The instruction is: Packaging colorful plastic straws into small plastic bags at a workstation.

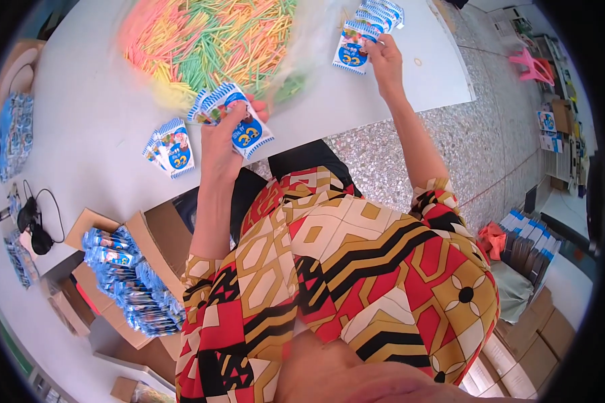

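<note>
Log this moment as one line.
Left hand: holding fanned packets | Right hand: touching packet row | White table: coloured stick heap, small packet stack

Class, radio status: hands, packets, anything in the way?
Left hand: gripping blue and white flat packets. Right hand: touching similar packets. Thin pink, yellow, green sticks heaped beyond left hand; neither hand visibly blocked.

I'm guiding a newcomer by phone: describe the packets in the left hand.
Find the white table's big heap of coloured sticks. At the heap's near edge, the left hand holds fanned blue-and-white packets. Unlike the pile lying just left, these are gripped.
</note>
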Demonstrator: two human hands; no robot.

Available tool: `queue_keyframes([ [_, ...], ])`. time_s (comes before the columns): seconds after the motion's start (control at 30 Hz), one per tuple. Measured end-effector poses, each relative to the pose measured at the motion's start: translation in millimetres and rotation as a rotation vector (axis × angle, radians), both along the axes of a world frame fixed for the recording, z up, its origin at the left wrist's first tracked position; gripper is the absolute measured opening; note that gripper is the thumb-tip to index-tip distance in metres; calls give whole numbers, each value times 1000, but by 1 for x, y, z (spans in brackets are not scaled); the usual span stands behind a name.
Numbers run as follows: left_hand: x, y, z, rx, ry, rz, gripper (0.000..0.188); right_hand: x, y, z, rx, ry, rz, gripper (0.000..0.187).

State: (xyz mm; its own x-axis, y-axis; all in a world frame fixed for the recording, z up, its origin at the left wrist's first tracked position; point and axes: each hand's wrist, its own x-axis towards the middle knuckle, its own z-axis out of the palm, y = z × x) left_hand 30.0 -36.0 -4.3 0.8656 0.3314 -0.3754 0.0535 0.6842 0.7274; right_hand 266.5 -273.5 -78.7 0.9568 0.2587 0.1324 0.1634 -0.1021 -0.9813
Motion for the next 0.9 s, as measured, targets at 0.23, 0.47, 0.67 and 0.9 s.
queue_keyframes([
  [0.23, 3, -2, 1, 103, -63, 96, 17, 9, 0, 5, -402, -290, -145, 25],
  [0.47, 7, -8, 6, 177, -110, 140, 19, -45, 53, 74, -271, -384, 74, 30],
  [0.67, 5, -10, 4, 314, -115, 147, 22, -96, 108, 118, -366, -395, 787, 20],
  [0.9, -12, 6, 14, 179, -156, 73, 32, -83, 120, 130, -384, -388, 865, 18],
])
